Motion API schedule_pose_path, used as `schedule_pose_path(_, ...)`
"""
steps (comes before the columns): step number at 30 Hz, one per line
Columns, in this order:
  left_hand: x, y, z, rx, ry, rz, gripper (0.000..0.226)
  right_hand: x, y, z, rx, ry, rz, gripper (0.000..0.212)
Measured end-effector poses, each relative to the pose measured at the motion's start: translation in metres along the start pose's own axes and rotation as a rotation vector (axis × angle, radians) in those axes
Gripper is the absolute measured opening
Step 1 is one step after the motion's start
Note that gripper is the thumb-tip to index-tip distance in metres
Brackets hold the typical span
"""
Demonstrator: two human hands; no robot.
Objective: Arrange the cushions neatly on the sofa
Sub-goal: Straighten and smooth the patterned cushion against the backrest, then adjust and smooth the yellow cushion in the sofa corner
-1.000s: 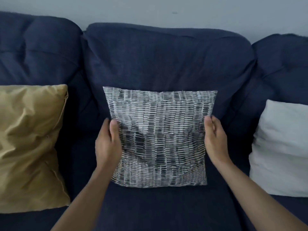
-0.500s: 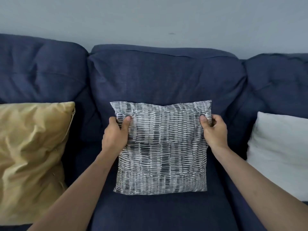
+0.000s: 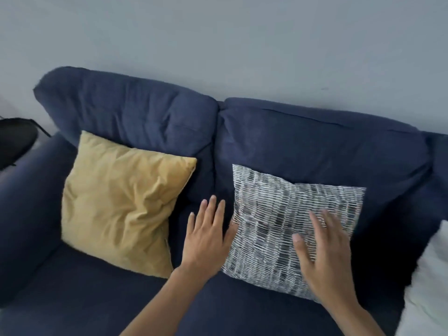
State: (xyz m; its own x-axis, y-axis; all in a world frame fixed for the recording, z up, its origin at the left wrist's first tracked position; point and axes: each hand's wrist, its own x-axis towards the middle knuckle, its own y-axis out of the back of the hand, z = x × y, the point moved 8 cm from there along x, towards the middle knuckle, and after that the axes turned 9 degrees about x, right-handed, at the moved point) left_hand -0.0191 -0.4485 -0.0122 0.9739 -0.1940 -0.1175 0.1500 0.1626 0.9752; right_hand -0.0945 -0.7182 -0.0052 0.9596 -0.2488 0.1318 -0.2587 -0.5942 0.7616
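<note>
While the sofa is carrying three cushions, the parts are reading as follows.

Sofa (image 3: pixel 315 146): dark blue, its back pads are serving as the rest the cushions are leaning against.
Yellow cushion (image 3: pixel 121 204): leaning on the left back pad, crumpled and slightly turned; it is probably waiting for a straightening next.
Patterned cushion (image 3: pixel 286 214): black-and-white, standing against the middle back pad with its lower edge on the seat, propped there so it is facing outward.
White cushion (image 3: pixel 431 275): only an edge is showing at the right border.
Right hand (image 3: pixel 324 258): fingers are spread open and blurred, lying over the patterned cushion's face, gripping nothing; whether it is pressing or hovering is unclear.
Left hand (image 3: pixel 206 236): fingers are stretched out flat, holding nothing, the thumb side touching the patterned cushion's left edge, seemingly squaring it.
</note>
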Motion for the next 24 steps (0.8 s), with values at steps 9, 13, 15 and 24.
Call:
schedule_pose_path(9,-0.022,0.095,-0.058,0.081,0.126,0.001,0.08,0.019,-0.02,-0.094,-0.061,0.0,-0.301,0.095)
schedule_pose_path(13,-0.014,0.141,-0.102,0.067,0.179,0.006,0.081,0.037,-0.025,-0.146,-0.005,0.07,-0.299,0.091)
schedule_pose_path(15,-0.009,0.157,-0.127,0.071,0.184,-0.003,0.083,0.044,-0.036,-0.173,0.002,0.098,-0.304,0.088)
schedule_pose_path(24,0.022,0.174,-0.261,0.057,0.199,-0.027,0.084,0.052,-0.146,-0.285,0.021,0.14,-0.332,0.088)
